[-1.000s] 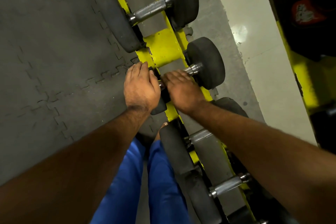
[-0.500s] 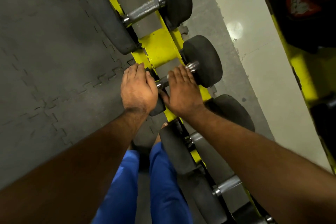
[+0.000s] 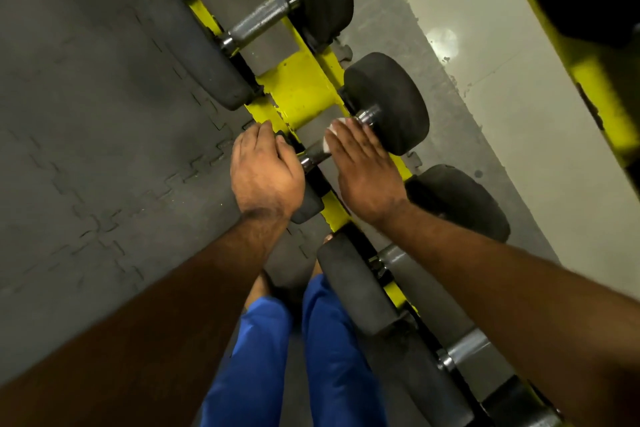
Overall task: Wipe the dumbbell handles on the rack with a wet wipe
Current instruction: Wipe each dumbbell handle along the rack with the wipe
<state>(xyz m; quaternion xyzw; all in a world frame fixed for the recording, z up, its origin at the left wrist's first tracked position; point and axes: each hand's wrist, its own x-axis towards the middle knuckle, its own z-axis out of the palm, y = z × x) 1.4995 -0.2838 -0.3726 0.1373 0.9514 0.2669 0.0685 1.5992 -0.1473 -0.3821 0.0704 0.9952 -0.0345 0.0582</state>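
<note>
A black dumbbell lies across the yellow rack (image 3: 298, 94); its far head (image 3: 391, 100) shows, and its metal handle (image 3: 313, 158) shows between my hands. My left hand (image 3: 265, 173) rests over the near head, fingers curled on its top edge. My right hand (image 3: 363, 170) lies flat on the handle's far part, fingers straight, with a white wet wipe (image 3: 330, 137) peeking out under the fingertips. Another dumbbell with a knurled handle (image 3: 259, 19) sits farther along the rack.
Nearer dumbbells lie along the rack, one with a bare handle (image 3: 467, 347) at the lower right. Grey interlocking floor mats (image 3: 86, 149) spread left. A pale floor (image 3: 502, 97) and a second yellow rack (image 3: 595, 80) lie right. My blue trouser legs (image 3: 294, 357) are below.
My right hand has slid along the handle toward the far head and flattened, and the white wipe now shows under its fingers. My left hand stayed on the near head.
</note>
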